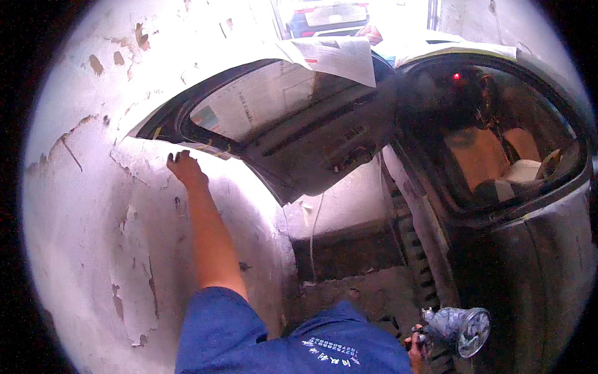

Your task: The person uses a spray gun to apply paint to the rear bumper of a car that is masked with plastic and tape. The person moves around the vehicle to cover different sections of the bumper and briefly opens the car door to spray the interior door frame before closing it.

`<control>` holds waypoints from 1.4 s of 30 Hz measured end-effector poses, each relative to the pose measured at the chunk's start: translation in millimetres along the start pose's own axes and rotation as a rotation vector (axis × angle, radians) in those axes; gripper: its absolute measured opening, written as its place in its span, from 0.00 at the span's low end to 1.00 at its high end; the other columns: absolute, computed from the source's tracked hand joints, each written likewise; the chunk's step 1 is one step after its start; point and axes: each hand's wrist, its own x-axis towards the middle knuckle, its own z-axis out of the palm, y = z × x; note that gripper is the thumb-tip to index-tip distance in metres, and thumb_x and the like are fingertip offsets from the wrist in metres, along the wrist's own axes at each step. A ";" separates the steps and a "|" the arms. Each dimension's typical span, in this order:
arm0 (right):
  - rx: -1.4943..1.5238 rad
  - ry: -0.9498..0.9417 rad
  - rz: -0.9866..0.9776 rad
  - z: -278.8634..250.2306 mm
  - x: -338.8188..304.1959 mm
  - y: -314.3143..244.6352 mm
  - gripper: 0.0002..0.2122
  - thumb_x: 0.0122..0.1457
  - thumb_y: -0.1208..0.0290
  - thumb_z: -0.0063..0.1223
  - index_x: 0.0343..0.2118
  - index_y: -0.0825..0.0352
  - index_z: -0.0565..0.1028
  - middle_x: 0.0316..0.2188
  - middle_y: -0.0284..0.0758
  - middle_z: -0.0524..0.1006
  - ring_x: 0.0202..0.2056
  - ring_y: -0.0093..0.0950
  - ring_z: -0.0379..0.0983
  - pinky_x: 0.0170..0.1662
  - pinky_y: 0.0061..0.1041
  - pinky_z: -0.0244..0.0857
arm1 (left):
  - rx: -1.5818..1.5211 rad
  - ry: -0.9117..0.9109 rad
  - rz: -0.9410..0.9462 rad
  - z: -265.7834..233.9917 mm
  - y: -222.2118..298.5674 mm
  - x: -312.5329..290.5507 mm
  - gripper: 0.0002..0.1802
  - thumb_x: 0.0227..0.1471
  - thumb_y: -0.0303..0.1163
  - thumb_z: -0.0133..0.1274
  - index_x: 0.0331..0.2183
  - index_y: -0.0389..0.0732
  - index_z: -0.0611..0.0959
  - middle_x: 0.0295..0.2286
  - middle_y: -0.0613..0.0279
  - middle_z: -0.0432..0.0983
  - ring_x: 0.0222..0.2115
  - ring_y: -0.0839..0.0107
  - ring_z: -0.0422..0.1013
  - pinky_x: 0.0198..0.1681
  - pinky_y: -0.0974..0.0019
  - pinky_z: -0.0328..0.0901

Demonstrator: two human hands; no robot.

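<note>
My left hand is raised on a bare, outstretched arm, beside the outer edge of an open dark car door. Its fingers are apart and slightly curled, with nothing visible in them; whether they touch the edge I cannot tell. Low on the right, my right hand is closed around a spray gun, and part of the hand is hidden behind it. The gun's cup has a grey, wrinkled wrapping and a round clear end. Masking paper hangs over the top of the door's window.
A pale wall with peeling paint stands close on my left. To the right is the dark car body, with brown seats behind its window. A thin pale hose hangs below the door. Another vehicle stands beyond.
</note>
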 end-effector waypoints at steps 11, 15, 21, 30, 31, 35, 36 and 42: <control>-0.108 -0.236 0.036 -11.2 -1.8 4.7 0.28 0.44 0.79 0.49 0.53 0.60 0.63 0.42 0.33 0.73 0.35 0.27 0.70 0.35 0.24 0.65 | 0.330 -0.366 0.420 -48.0 -54.2 133.4 0.17 0.50 0.25 0.44 0.44 0.37 0.67 0.34 0.61 0.68 0.40 0.69 0.63 0.39 0.69 0.62; -0.333 -0.180 -0.114 -17.3 -5.0 12.3 0.26 0.43 0.78 0.50 0.50 0.60 0.66 0.37 0.29 0.75 0.34 0.25 0.71 0.34 0.24 0.64 | 0.948 -0.441 0.950 -47.9 -44.5 112.9 0.12 0.48 0.29 0.43 0.38 0.37 0.69 0.27 0.64 0.65 0.32 0.73 0.61 0.33 0.70 0.59; -0.080 0.019 0.128 -14.3 -6.4 7.7 0.19 0.50 0.73 0.48 0.47 0.52 0.69 0.33 0.20 0.74 0.32 0.21 0.70 0.38 0.27 0.59 | 0.141 -0.291 0.283 -35.6 -15.5 27.9 0.10 0.46 0.30 0.42 0.34 0.38 0.67 0.24 0.67 0.62 0.21 0.78 0.56 0.25 0.73 0.53; -0.417 -0.098 -0.020 35.5 -24.1 82.8 0.26 0.47 0.78 0.43 0.52 0.54 0.63 0.37 0.23 0.74 0.40 0.29 0.70 0.46 0.29 0.60 | 0.412 -0.226 0.416 -13.7 47.7 -177.9 0.13 0.45 0.27 0.44 0.36 0.34 0.67 0.33 0.57 0.66 0.33 0.64 0.62 0.38 0.62 0.58; -0.423 -0.063 -0.031 38.7 -22.1 89.2 0.25 0.48 0.78 0.43 0.52 0.55 0.64 0.37 0.25 0.74 0.39 0.29 0.70 0.45 0.29 0.61 | 0.458 -0.272 0.478 -9.1 45.1 -195.3 0.13 0.45 0.26 0.44 0.36 0.35 0.67 0.33 0.58 0.66 0.33 0.65 0.62 0.38 0.63 0.59; -0.274 0.042 0.054 52.7 -16.8 99.4 0.22 0.50 0.76 0.44 0.51 0.57 0.65 0.33 0.27 0.74 0.36 0.27 0.70 0.41 0.26 0.61 | 0.430 -0.639 0.652 24.3 36.4 -262.2 0.18 0.40 0.22 0.49 0.38 0.39 0.69 0.35 0.61 0.66 0.34 0.71 0.61 0.34 0.70 0.57; -0.148 0.080 0.138 53.7 -13.6 91.3 0.21 0.51 0.76 0.44 0.50 0.58 0.65 0.32 0.27 0.74 0.35 0.26 0.69 0.40 0.25 0.61 | 0.403 -0.721 0.662 38.4 38.2 -275.9 0.18 0.39 0.21 0.49 0.38 0.39 0.70 0.36 0.61 0.66 0.34 0.71 0.62 0.34 0.70 0.57; 0.369 0.339 0.473 64.1 4.0 38.5 0.17 0.54 0.73 0.44 0.48 0.62 0.67 0.28 0.28 0.72 0.29 0.22 0.67 0.33 0.22 0.60 | 0.186 -1.091 0.500 144.0 28.3 -321.5 0.17 0.39 0.23 0.50 0.37 0.37 0.74 0.34 0.57 0.71 0.36 0.68 0.69 0.36 0.67 0.61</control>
